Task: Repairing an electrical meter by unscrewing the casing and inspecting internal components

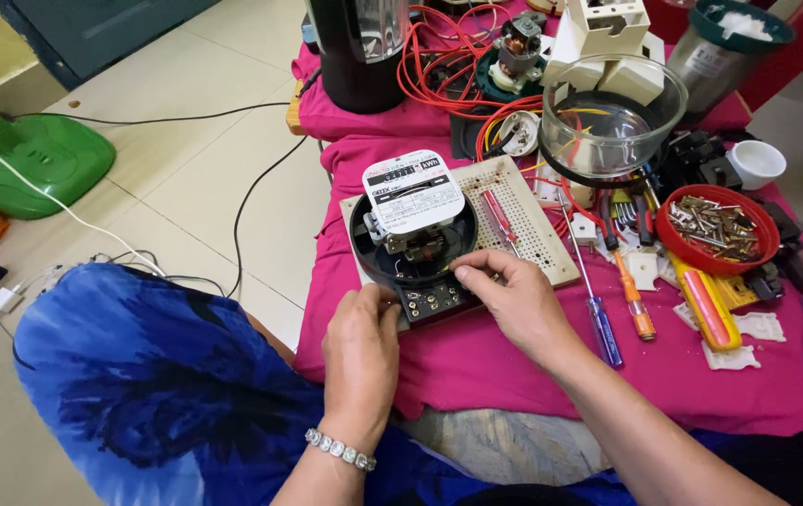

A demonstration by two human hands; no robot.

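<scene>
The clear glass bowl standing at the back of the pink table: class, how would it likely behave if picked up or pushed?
The glass bowl is probably fragile and fairly heavy for its size, since its walls look thick. Its smooth, shiny surface may be slippery. It stands upright, partly on top of red wires, so a push might make it rock or tip.

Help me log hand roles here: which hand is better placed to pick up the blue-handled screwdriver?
Right, probably. The right hand rests at the black meter base, on the same side as the blue-handled screwdriver. The left hand steadies the terminal block, and would have to cross over.
</scene>
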